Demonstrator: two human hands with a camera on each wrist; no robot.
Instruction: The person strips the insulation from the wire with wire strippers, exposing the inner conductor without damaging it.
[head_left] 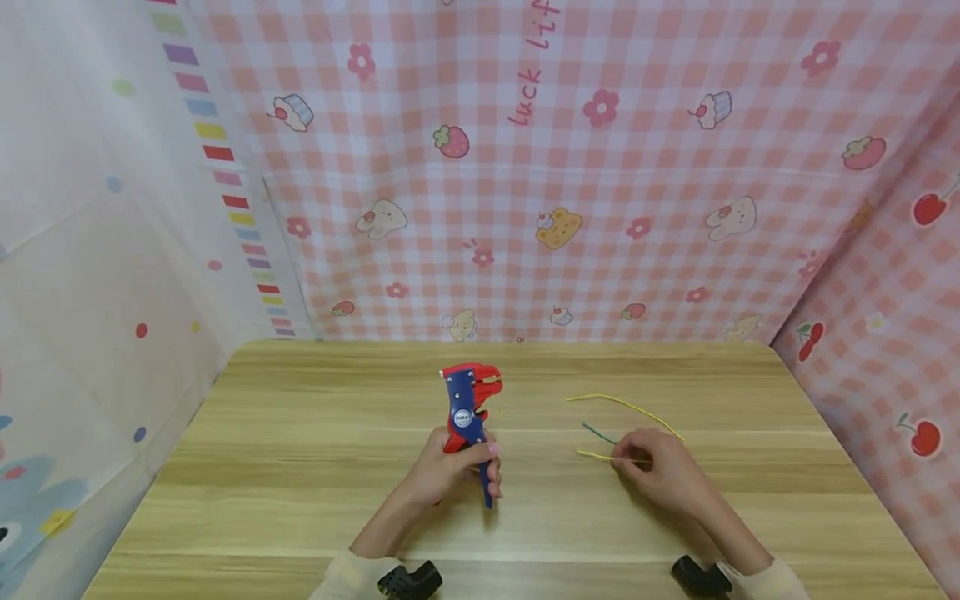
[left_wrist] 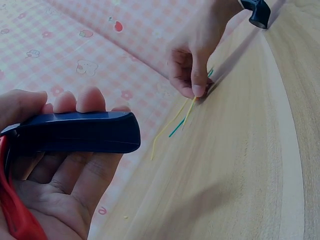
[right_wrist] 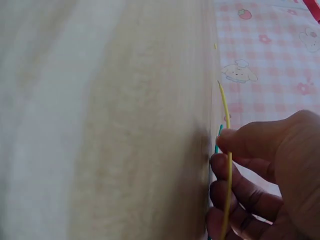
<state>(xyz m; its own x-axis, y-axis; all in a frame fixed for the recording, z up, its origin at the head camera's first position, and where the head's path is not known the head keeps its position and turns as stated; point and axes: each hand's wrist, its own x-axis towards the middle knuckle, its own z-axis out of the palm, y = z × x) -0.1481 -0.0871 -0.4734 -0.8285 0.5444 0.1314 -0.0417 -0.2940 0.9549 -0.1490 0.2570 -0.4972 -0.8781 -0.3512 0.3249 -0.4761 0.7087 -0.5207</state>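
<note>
At the 12 o'clock edge of the desk (head_left: 255, 467), a pink checked cloth (head_left: 480, 179) hangs as a backdrop; a white cloth (head_left: 97, 217) hangs at 10 o'clock and a cherry-print cloth (head_left: 892, 308) at 2 o'clock. A yellow speck (head_left: 502, 412) lies just off the tool head at 3 o'clock. A loose yellow wire (head_left: 628, 404) and a green wire (head_left: 598, 432) lie beside the right hand (head_left: 660, 471); its fingers cover part of the green wire. Black wrist units (head_left: 411, 581) sit at both cuffs.

The red-and-blue hand tool (head_left: 462, 408) is held above the near-centre of the desk. The grip of the left hand (head_left: 450, 467) is clamped on its handles, thumb across the blue handle (left_wrist: 75, 132); the tool head extends from this grip toward 12 o'clock. The grip of the right hand is pinched together on the held yellow wire (head_left: 595, 455), whose free end projects from the fingertips toward 9 o'clock.

The tool's long axis runs from just before 12 o'clock at the head to just before 6 o'clock at the handle tip. The red jaws stand apart and face 3 o'clock. The held yellow wire's long axis runs roughly from 9 to 3 o'clock; the green wire's exposed end points to 10 o'clock.
</note>
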